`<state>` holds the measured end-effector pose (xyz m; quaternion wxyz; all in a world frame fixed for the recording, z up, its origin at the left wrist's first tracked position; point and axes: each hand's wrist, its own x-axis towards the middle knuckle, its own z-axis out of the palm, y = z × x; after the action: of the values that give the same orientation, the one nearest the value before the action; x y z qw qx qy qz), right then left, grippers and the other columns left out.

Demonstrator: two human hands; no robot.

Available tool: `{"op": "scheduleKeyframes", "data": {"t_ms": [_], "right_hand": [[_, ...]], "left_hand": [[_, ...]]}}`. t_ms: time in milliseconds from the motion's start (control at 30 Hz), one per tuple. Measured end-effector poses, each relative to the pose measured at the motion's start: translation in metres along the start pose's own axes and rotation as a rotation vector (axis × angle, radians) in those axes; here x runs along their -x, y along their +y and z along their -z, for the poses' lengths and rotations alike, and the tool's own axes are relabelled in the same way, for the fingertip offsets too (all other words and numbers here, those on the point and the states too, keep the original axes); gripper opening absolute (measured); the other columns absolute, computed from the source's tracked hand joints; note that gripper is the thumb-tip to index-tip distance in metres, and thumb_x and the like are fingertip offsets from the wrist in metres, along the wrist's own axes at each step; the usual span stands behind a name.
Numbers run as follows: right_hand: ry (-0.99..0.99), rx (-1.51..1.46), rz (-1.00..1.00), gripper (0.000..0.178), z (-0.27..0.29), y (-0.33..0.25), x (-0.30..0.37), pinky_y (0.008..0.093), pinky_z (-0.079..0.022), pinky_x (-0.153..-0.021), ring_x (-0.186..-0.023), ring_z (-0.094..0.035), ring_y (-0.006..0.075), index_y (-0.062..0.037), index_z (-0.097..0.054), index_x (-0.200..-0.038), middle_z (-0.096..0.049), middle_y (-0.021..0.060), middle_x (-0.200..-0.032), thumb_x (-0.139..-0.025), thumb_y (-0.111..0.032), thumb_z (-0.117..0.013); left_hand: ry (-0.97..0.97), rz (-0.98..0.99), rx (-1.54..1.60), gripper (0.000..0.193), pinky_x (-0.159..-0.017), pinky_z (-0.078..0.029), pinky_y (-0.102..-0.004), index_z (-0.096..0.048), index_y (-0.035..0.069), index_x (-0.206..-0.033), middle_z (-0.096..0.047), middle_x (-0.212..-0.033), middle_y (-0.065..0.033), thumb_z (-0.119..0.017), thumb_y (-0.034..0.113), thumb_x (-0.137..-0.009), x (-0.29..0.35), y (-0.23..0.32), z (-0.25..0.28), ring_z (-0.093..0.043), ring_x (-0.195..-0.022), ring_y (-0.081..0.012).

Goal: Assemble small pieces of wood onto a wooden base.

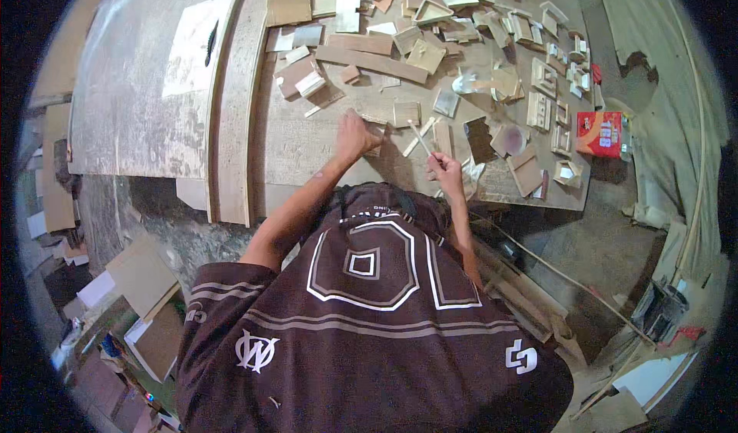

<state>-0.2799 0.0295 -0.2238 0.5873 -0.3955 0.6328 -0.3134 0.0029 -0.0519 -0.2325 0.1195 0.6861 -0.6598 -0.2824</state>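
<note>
My right hand (444, 170) is closed around a thin pale stick (420, 138), which slants up and left toward a small square wooden frame (407, 114). I cannot see whether the stick's tip touches it. To the left, my left hand (357, 137) is low over the worktable (300, 144), its fingers bent together. A flat little wooden piece (374, 116) lies against its fingertips, but what the fingers grip is mostly hidden. Between the hands lies a narrow wood strip (411, 142). Just beyond my right hand are a short wooden block (442, 136) and a dark, jagged-edged piece (480, 140).
Wood offcuts (373, 62) are heaped across the far side. Several small wooden assemblies (543, 78) stand in rows at the right, near a shallow cup (510, 139) and a red package (601, 134). Long boards (231, 110) cross the table at the left.
</note>
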Motion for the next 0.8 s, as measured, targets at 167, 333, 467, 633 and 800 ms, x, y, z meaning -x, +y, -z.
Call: {"op": "scheduleKeyframes", "data": {"t_ms": [167,333,467,633,800], "right_hand": [[0.012,0.005,0.025,0.027,0.000,0.004,0.002,0.0249,-0.055,-0.057,-0.073,-0.063,0.0086,-0.0001,-0.068,-0.106,-0.064,0.0003,-0.085,-0.096,-0.026,-0.067],[-0.016,0.024,0.017,0.027,0.000,-0.002,-0.001,0.0248,-0.055,-0.058,-0.074,-0.063,0.0086,-0.0008,-0.068,-0.106,-0.064,0.0004,-0.085,-0.096,-0.026,-0.067],[0.020,-0.025,0.013,0.025,0.005,-0.007,0.005,0.0236,-0.053,-0.057,-0.073,-0.062,0.0071,-0.0017,-0.068,-0.106,-0.065,-0.0003,-0.085,-0.096,-0.025,-0.066],[0.037,-0.011,0.032,0.022,0.013,-0.009,0.012,0.0229,-0.053,-0.057,-0.073,-0.061,0.0063,-0.0023,-0.069,-0.105,-0.064,-0.0012,-0.083,-0.096,-0.023,-0.066],[-0.009,-0.020,-0.005,0.025,0.021,-0.001,0.015,0.0239,-0.053,-0.058,-0.074,-0.062,0.0075,-0.0004,-0.069,-0.109,-0.065,-0.0007,-0.083,-0.096,-0.021,-0.067]], "left_hand": [[-0.050,0.064,0.014,0.090,-0.085,-0.053,-0.0474,-0.051,-0.014,-0.121,-0.061,-0.109,-0.0315,-0.086,0.043,-0.061,-0.002,0.019,0.011,-0.061,-0.104,-0.0448],[0.186,0.002,0.050,0.078,-0.090,-0.049,-0.0510,-0.052,-0.010,-0.111,-0.060,-0.102,-0.0275,-0.082,0.044,-0.064,0.002,0.006,-0.008,-0.057,-0.106,-0.0447],[-0.028,0.071,0.024,0.076,-0.090,-0.049,-0.0499,-0.054,-0.010,-0.110,-0.060,-0.110,-0.0298,-0.081,0.045,-0.065,-0.002,0.012,0.001,-0.056,-0.110,-0.0449],[-0.197,0.013,0.055,0.052,-0.075,-0.055,-0.0457,-0.068,-0.007,-0.085,-0.069,-0.090,-0.0282,-0.079,0.040,-0.065,-0.025,-0.022,-0.005,-0.068,-0.085,-0.0400],[-0.413,0.150,0.382,0.036,-0.063,-0.055,-0.0390,-0.073,-0.001,-0.084,-0.070,-0.073,-0.0173,-0.073,0.031,-0.067,-0.036,-0.043,0.007,-0.069,-0.067,-0.0285]]}}
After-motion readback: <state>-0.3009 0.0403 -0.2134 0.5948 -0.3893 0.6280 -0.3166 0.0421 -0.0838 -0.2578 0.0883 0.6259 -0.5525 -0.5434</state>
